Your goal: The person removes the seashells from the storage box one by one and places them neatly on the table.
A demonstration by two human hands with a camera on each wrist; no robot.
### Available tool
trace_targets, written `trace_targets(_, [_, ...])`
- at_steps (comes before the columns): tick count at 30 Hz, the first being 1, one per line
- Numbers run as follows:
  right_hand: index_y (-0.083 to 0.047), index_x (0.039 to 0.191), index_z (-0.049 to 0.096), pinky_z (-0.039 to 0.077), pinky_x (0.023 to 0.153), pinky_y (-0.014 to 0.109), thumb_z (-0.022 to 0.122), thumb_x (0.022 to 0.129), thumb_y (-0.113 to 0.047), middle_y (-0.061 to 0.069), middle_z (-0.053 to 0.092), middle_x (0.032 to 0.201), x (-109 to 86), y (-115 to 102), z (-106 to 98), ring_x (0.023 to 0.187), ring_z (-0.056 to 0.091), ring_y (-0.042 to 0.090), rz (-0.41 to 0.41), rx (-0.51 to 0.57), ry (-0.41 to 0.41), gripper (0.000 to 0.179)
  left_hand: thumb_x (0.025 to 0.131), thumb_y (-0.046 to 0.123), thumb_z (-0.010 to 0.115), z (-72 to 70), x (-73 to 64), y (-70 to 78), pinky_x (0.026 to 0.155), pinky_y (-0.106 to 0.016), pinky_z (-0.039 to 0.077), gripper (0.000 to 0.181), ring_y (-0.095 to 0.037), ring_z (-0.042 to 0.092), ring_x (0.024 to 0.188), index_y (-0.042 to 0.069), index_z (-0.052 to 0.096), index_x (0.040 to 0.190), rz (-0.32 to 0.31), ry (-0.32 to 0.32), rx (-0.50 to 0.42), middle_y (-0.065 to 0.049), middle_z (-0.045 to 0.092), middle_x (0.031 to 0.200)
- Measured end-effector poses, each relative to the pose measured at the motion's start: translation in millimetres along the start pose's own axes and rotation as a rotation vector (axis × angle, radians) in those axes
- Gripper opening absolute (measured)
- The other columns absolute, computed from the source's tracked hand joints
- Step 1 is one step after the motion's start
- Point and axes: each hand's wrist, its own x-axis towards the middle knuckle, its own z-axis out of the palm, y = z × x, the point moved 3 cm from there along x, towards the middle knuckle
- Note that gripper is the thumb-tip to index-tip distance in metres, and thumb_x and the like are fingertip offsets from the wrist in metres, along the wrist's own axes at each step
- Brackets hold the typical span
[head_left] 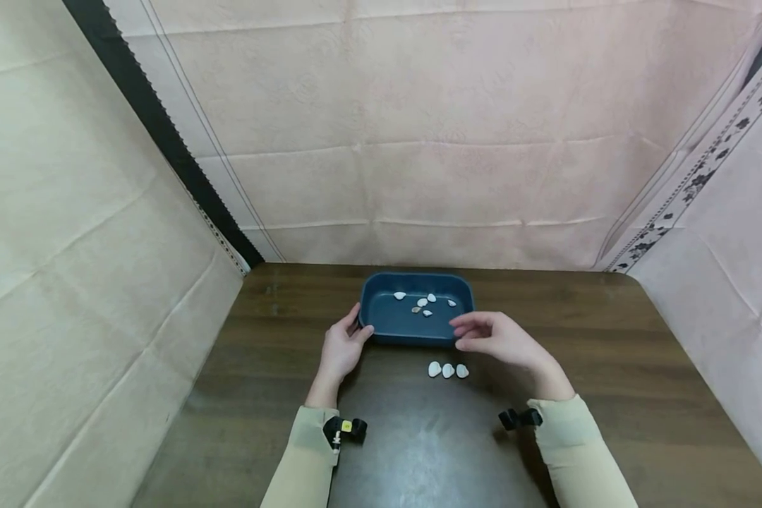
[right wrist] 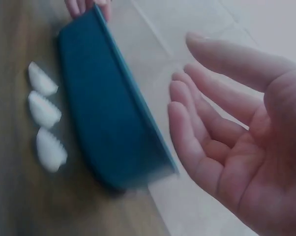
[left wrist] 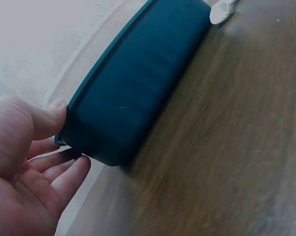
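A dark blue rectangular tray [head_left: 413, 339] sits toward the back of the table. My left hand [head_left: 344, 347] grips its left end, thumb at the rim [left wrist: 72, 105] and fingers against the outer wall below. Several small shells [head_left: 399, 295] lie scattered on the tray's floor, mostly white, one brownish. In front of the tray, three white shells [head_left: 448, 370] lie side by side on the table; the right wrist view shows their ridged edges. My right hand [head_left: 492, 337] hovers by the tray's front right corner, fingers loosely bent, with nothing in them.
The wooden table [head_left: 260, 395] extends to both sides and toward me. Pale cloth [head_left: 432, 197] hangs behind it, with more cloth on the left and right. Each wrist carries a small black camera [head_left: 519, 419] at the sleeve cuff.
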Motion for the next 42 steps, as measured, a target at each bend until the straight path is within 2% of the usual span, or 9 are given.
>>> trace_targets(5, [-0.01, 0.136, 0.073, 0.06, 0.094, 0.031, 0.079, 0.101, -0.023, 0.015, 0.073, 0.126, 41.6, -12, 12, 0.109, 0.068, 0.027, -0.025, 0.007, -0.005, 0.038, 0.105, 0.012, 0.072, -1.1, 0.1, -1.0, 0.112, -0.045, 0.048, 0.062, -0.033, 0.054, 0.143, 0.006, 0.047, 0.162, 0.005, 0.002, 0.003, -0.018, 0.048, 0.162])
trace_targets(10, [-0.003, 0.135, 0.073, 0.06, 0.093, 0.04, 0.076, 0.103, -0.019, 0.013, 0.075, 0.122, 88.4, -7, 30, 0.107, 0.067, 0.026, -0.045, -0.044, 0.014, 0.036, 0.105, 0.013, 0.072, -0.8, 0.8, -1.9, 0.112, -0.044, 0.049, 0.063, -0.031, 0.054, 0.143, 0.008, 0.047, 0.162, -0.002, 0.005, 0.004, -0.017, 0.048, 0.162])
trace_targets(13, [-0.003, 0.135, 0.073, 0.06, 0.094, 0.041, 0.074, 0.103, -0.018, 0.007, 0.076, 0.119, 109.8, 1, 39, 0.107, 0.067, 0.025, -0.002, -0.081, 0.062, 0.034, 0.105, 0.012, 0.072, 0.5, 0.5, -1.3, 0.112, -0.045, 0.049, 0.062, -0.031, 0.055, 0.142, 0.008, 0.047, 0.162, -0.002, 0.004, 0.008, -0.018, 0.049, 0.162])
trace_targets(16, [-0.004, 0.134, 0.074, 0.06, 0.096, 0.045, 0.073, 0.103, -0.016, 0.008, 0.075, 0.12, 123.8, 7, 46, 0.107, 0.068, 0.027, 0.058, -0.094, 0.112, 0.033, 0.105, 0.011, 0.071, 1.8, -0.9, -0.2, 0.112, -0.045, 0.049, 0.062, -0.032, 0.056, 0.141, 0.008, 0.047, 0.162, -0.001, 0.003, 0.015, -0.018, 0.049, 0.162])
trace_targets(19, [-0.005, 0.131, 0.075, 0.061, 0.096, 0.044, 0.074, 0.102, -0.015, 0.009, 0.075, 0.118, 134.3, 13, 50, 0.104, 0.07, 0.026, 0.1, -0.109, 0.148, 0.031, 0.105, 0.011, 0.071, 2.8, -2.0, 0.1, 0.111, -0.044, 0.05, 0.061, -0.031, 0.056, 0.141, 0.008, 0.047, 0.162, -0.007, 0.002, 0.017, -0.018, 0.048, 0.162])
trace_targets(28, [-0.003, 0.129, 0.075, 0.063, 0.078, 0.033, 0.073, 0.103, -0.013, 0.01, 0.074, 0.11, 151.9, 24, 55, 0.082, 0.072, 0.018, 0.142, -0.157, 0.188, 0.028, 0.106, 0.012, 0.07, 3.7, -4.1, 1.0, 0.109, -0.041, 0.051, 0.061, -0.03, 0.056, 0.141, 0.009, 0.047, 0.162, -0.017, -0.009, -0.003, -0.017, 0.048, 0.163])
trace_targets(31, [-0.004, 0.13, 0.075, 0.063, 0.081, 0.036, 0.073, 0.104, -0.014, 0.011, 0.073, 0.112, 155.3, 20, 56, 0.084, 0.071, 0.021, 0.143, -0.221, 0.171, 0.029, 0.106, 0.011, 0.07, 2.7, -4.0, 2.0, 0.109, -0.042, 0.051, 0.061, -0.031, 0.056, 0.142, 0.008, 0.047, 0.162, -0.005, -0.012, -0.004, -0.019, 0.048, 0.163])
trace_targets(37, [-0.006, 0.124, 0.079, 0.058, 0.101, 0.047, 0.073, 0.104, -0.018, 0.012, 0.075, 0.121, 160.1, 9, 62, 0.103, 0.067, 0.026, 0.133, -0.385, 0.128, 0.024, 0.106, 0.01, 0.07, 0.1, -3.1, 3.2, 0.11, -0.043, 0.05, 0.061, -0.032, 0.056, 0.142, 0.008, 0.046, 0.162, 0.0, -0.016, -0.005, -0.02, 0.048, 0.162])
trace_targets(42, [-0.008, 0.112, 0.081, 0.06, 0.096, 0.045, 0.077, 0.101, -0.02, 0.008, 0.076, 0.112, 163.8, 6, 67, 0.097, 0.067, 0.025, 0.145, -0.424, 0.121, 0.017, 0.106, 0.01, 0.07, -2.9, -3.4, 3.7, 0.11, -0.043, 0.05, 0.061, -0.031, 0.056, 0.142, 0.009, 0.047, 0.162, -0.009, -0.009, -0.004, -0.02, 0.048, 0.162])
